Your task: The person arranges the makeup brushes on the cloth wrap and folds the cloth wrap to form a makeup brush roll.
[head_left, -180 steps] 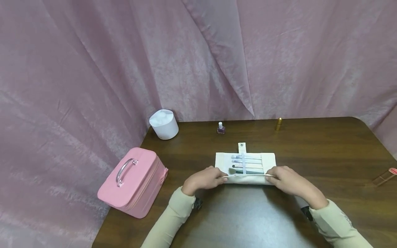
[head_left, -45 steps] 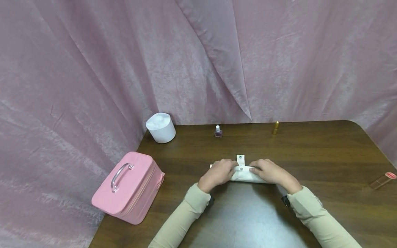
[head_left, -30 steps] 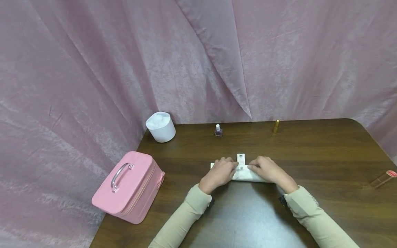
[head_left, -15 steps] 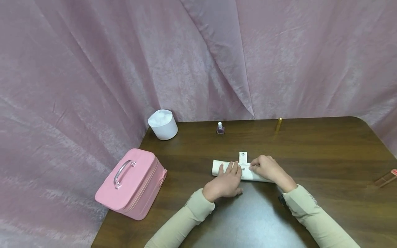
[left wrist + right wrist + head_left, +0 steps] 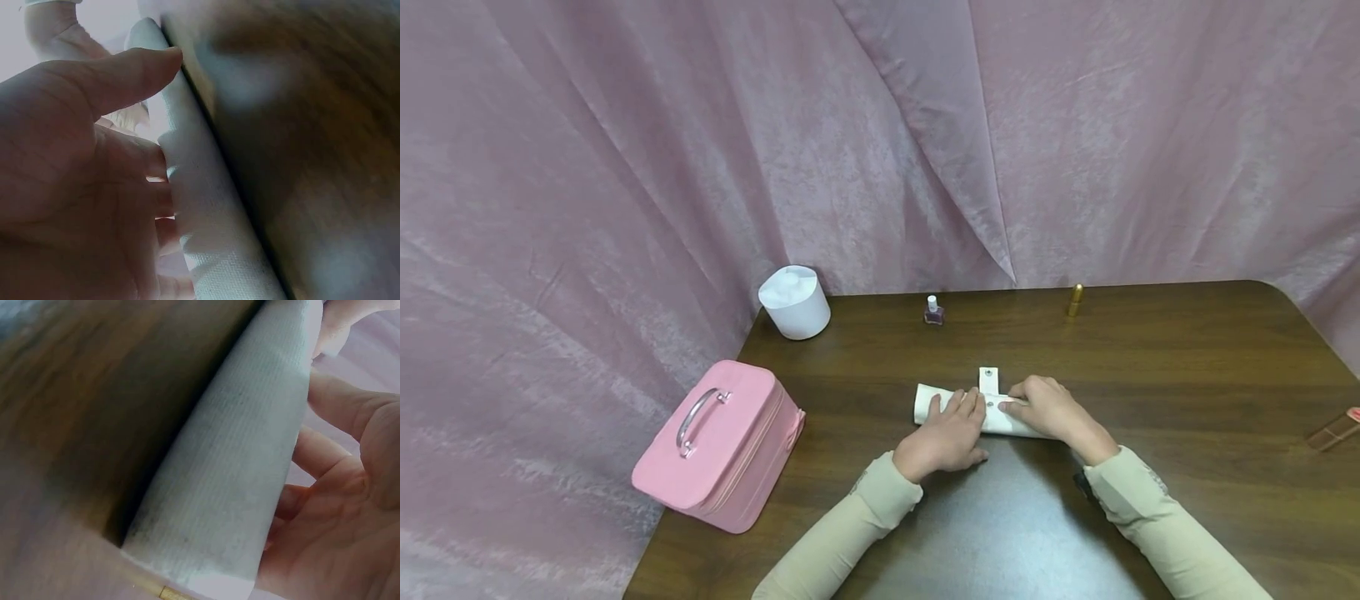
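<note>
A white makeup brush roll [image 5: 1003,422] lies folded up on the wooden table, its snap strap [image 5: 988,379] pointing away at the back. The brushes are hidden inside. My left hand [image 5: 945,437] rests flat across the left half, fingers straight over the top and thumb off to the near side. In the left wrist view, those fingers touch the fabric [image 5: 206,181]. My right hand [image 5: 1060,417] holds the right half, thumb on top and fingers bent over the far side. The right wrist view shows the roll's ribbed near face [image 5: 219,450] beside that hand.
A pink vanity case [image 5: 718,446] with a silver handle stands at left. Along the back are a white tissue roll [image 5: 795,304], a purple nail polish bottle [image 5: 933,312] and a gold lipstick-like tube [image 5: 1075,301]. A brown tube [image 5: 1333,431] lies at far right.
Six seconds ago the brush roll lay open with brushes showing; now it is folded over them. The left hand has shifted from gripping the edge to lying flat. The right hand stays at the right half.
</note>
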